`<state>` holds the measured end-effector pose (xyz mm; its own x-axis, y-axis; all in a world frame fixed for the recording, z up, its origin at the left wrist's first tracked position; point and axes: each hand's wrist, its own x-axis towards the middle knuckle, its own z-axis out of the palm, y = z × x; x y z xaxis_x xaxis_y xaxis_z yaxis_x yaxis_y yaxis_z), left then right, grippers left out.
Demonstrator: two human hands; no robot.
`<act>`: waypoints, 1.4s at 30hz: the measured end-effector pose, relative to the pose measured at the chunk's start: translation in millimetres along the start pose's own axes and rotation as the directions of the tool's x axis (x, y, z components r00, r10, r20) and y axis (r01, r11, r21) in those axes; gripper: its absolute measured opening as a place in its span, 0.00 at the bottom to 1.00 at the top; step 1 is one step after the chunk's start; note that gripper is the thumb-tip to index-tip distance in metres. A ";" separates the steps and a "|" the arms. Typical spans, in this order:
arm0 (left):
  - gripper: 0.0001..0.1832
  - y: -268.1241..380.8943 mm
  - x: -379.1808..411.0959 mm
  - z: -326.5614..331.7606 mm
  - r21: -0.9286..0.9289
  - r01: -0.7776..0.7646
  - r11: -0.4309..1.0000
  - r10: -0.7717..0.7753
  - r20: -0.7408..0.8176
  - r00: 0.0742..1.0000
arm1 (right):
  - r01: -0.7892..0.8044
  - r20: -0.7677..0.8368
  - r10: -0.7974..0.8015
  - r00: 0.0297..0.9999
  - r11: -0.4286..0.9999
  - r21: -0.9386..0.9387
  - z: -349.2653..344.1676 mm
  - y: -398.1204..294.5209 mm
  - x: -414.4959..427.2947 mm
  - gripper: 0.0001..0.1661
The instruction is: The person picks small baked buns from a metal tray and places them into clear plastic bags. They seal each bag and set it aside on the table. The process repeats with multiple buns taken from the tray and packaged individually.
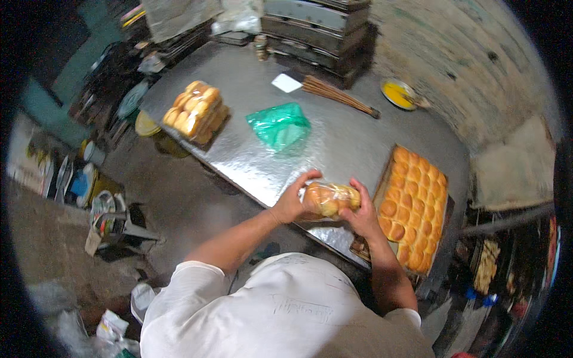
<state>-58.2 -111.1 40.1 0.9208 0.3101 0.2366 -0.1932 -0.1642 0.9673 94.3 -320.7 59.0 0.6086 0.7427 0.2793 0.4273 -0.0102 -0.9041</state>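
Between my two hands I hold a clear plastic bag of bread rolls (331, 199) above the near edge of a metal-topped table (344, 147). My left hand (293, 201) grips its left end, and my right hand (361, 214) has the right end. To the right, a tray of golden bread rolls (414, 206) lies close beside my right forearm. Beyond my hands is a green plastic bag (282, 125), lying flat on the metal. Several bagged packs of rolls (197, 109) are stacked at the table's left edge.
A bundle of thin sticks (340, 95) lies near a white card (287, 83) at the back. Farther right stands a bowl of yellow liquid (398, 95) with a brush in it. Stacked metal trays (309, 31) rise at the far edge. Buckets (100, 188) stand on the floor at left.
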 end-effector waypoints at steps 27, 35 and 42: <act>0.22 -16.5 62.9 -198.8 0.878 -0.029 0.478 0.241 -0.099 0.965 | -0.628 0.083 0.623 0.778 0.771 0.101 102.7 30.3 -13.7 0.35; 0.16 -62.3 155.4 -127.2 0.886 0.318 0.338 -0.491 -0.122 0.863 | -0.589 -0.188 0.576 0.796 0.808 -0.017 82.5 -7.2 -72.4 0.28; 0.14 -79.3 174.1 -154.7 0.959 0.255 0.126 -0.391 -0.188 0.901 | -0.644 -0.266 0.609 0.747 0.762 -0.068 69.5 -6.2 -88.2 0.29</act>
<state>65.0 100.8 18.8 0.8413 0.5200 -0.1477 0.5354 -0.8392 0.0948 -8.4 -339.6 17.5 0.8928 0.3709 -0.2555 -0.0214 -0.5318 -0.8466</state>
